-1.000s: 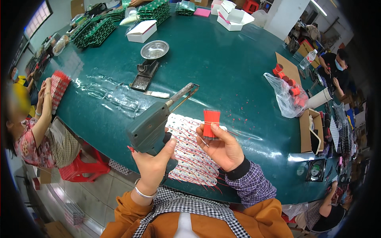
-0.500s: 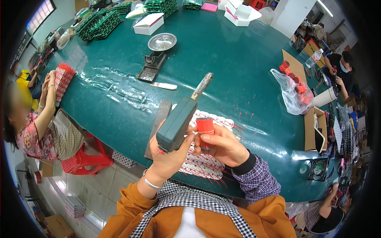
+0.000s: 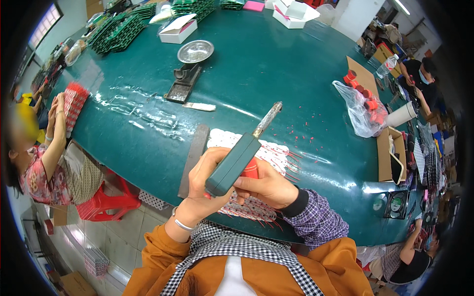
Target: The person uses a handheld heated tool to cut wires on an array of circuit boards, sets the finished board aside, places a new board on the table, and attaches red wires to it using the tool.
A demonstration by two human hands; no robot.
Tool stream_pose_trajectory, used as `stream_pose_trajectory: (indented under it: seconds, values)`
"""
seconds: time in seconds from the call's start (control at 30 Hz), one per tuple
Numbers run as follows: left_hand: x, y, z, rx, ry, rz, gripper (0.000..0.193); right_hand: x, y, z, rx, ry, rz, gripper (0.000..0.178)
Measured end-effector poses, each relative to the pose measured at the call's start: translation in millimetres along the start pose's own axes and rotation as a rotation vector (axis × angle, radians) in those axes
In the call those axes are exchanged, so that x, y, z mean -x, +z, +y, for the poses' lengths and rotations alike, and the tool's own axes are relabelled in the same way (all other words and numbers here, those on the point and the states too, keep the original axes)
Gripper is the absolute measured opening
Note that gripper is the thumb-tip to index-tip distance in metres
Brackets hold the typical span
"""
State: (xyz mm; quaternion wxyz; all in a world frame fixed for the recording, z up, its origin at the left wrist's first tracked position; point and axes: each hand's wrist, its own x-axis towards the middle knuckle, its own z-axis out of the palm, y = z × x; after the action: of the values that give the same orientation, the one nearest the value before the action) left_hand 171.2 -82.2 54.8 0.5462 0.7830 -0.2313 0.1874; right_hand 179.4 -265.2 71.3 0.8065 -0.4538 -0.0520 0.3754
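Observation:
My left hand (image 3: pixel 197 190) is closed around the boxy dark green handle of what looks like a soldering iron (image 3: pixel 233 165). Its stained metal tip points up and to the right, over the table. Close beside it, my right hand (image 3: pixel 272 187) grips a bundle of short red wires (image 3: pixel 251 169), bound together. The handle covers part of the bundle and some of my fingers. Under both hands lie rows of white discs with red wires (image 3: pixel 224 138). A flat grey bar (image 3: pixel 193 160) rests along their left side.
A metal dish (image 3: pixel 196 51) and a black stand (image 3: pixel 183 84) are farther up the green table (image 3: pixel 276 64). At right lie a plastic bag with red bundles (image 3: pixel 356 111) and a cardboard box (image 3: pixel 391 155). A co-worker (image 3: pixel 44 158) sits at left; others are at right.
The iron has swung to the right and its tip has shifted right. Its handle now covers much of the red wire bundle, which showed fully before. Both hands keep their hold.

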Motion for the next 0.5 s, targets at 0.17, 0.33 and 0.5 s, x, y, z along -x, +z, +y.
stream_pose_trajectory:
  seconds: [0.17, 0.33, 0.5]
  values:
    - [1.1, -0.4, -2.1, -0.022, 0.023, 0.061, 0.026, -1.0, 0.5, 1.3, -0.045, 0.093, -0.029, 0.03]
    - [-5.4, -10.0, -15.8, -0.448, 0.186, 0.339, 0.027, 7.1, -12.4, 6.1, -0.001, 0.146, -0.133, 0.044]
    - [-8.2, -53.1, -42.3, -0.265, -0.206, 0.587, 0.023, 22.4, -57.8, -26.9, 0.507, 0.077, 0.115, 0.032]
